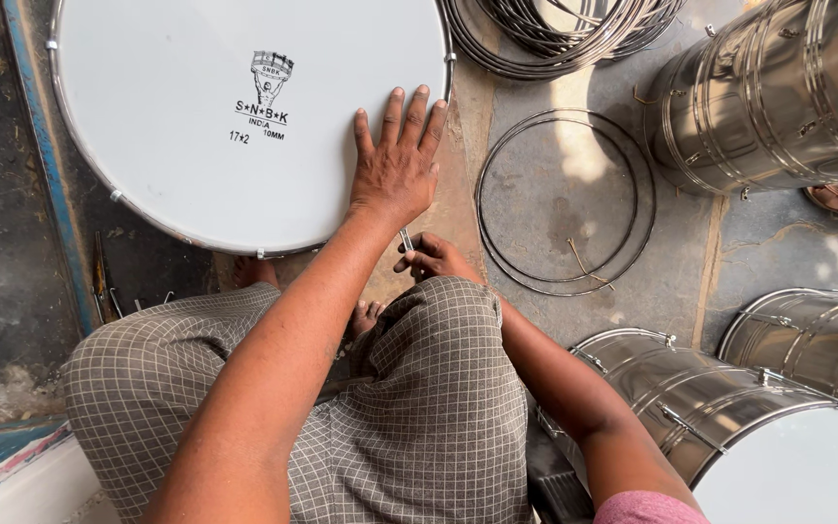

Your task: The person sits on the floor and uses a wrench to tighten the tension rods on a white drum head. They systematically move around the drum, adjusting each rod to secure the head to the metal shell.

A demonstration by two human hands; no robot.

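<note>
Pressing flat with fingers spread, the left hand (398, 165) rests on the white drumhead (244, 116) near its right edge, holding nothing. The right hand (434, 257), just below the drum's rim, pinches a small metal bolt (405, 239). Thin metal hoops (564, 204) lie on the floor (729, 252) beside it.

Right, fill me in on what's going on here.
A person sits on the floor among steel drum shells. Their left hand lies flat on the edge of a white drumhead. Their right hand pinches a small metal piece just below it. Loose wire hoops lie alongside.
</note>
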